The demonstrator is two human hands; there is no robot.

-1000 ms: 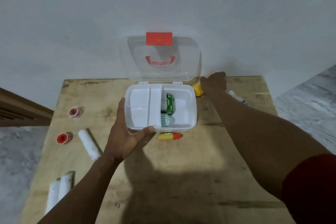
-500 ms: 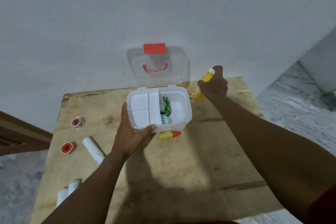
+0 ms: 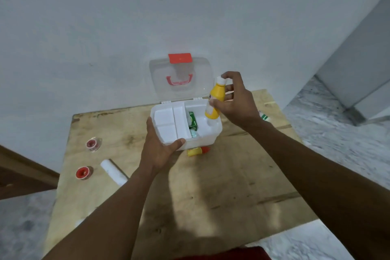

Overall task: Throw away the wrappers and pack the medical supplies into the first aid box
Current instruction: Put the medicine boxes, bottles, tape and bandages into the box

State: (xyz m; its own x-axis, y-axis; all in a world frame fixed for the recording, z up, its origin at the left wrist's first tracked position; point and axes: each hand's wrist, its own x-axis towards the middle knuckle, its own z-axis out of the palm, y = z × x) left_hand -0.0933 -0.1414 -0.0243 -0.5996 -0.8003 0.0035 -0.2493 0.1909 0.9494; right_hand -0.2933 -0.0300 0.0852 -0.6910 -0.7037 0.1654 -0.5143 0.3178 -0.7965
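The white first aid box (image 3: 214, 133) stands open on the wooden table (image 3: 211, 186), its clear lid (image 3: 200, 69) with a red latch leaning against the wall. A white divider tray fills its left half; a green carton (image 3: 193, 120) and a pale packet lie in the right half. My left hand (image 3: 160, 150) grips the box's front left rim. My right hand (image 3: 236, 101) holds a yellow bottle (image 3: 215, 99) with a white cap, tilted over the box's right compartment. A small yellow tube with a red cap (image 3: 198, 151) lies just in front of the box.
Two red-cored tape rolls (image 3: 92, 143) (image 3: 83, 172) and a white bandage roll (image 3: 113, 172) lie at the table's left. A white and green item (image 3: 264, 116) rests at the right behind my wrist. The wall stands right behind the table; marble floor surrounds it.
My right hand picked the yellow bottle up from behind the box's right corner and carried it over the box. My left hand stayed on the rim. The view shifted.
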